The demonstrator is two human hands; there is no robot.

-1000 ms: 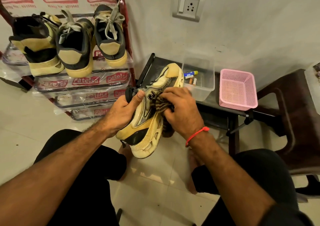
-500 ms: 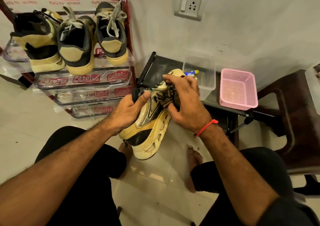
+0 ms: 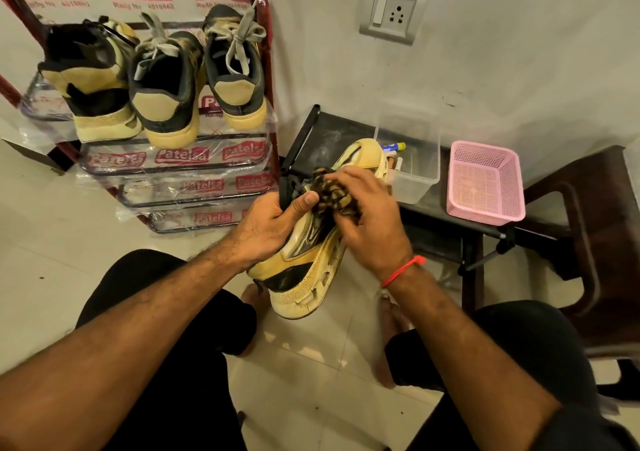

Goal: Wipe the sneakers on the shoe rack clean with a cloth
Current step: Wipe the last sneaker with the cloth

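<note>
I hold a yellow and black sneaker (image 3: 304,270) above the floor between my knees, toe pointing away. My left hand (image 3: 266,229) grips its collar, thumb across the tongue. My right hand (image 3: 367,222) presses a dark striped cloth (image 3: 329,191) onto the sneaker's upper middle. Three more sneakers stand on the top shelf of the red shoe rack (image 3: 266,70) at upper left: a left sneaker (image 3: 90,83), a middle sneaker (image 3: 166,94) and a right sneaker (image 3: 235,70), heels toward me.
A low black stand (image 3: 325,139) behind the sneaker carries a clear plastic box (image 3: 415,170) with small items and a pink mesh basket (image 3: 485,180). A dark wooden chair (image 3: 595,229) stands at right. A wall socket (image 3: 393,12) sits above. My bare feet rest on the tiled floor.
My right hand with the cloth went up toward the toe, then came back toward the tongue area. The sneaker has shifted slightly in my left hand's grip.
</note>
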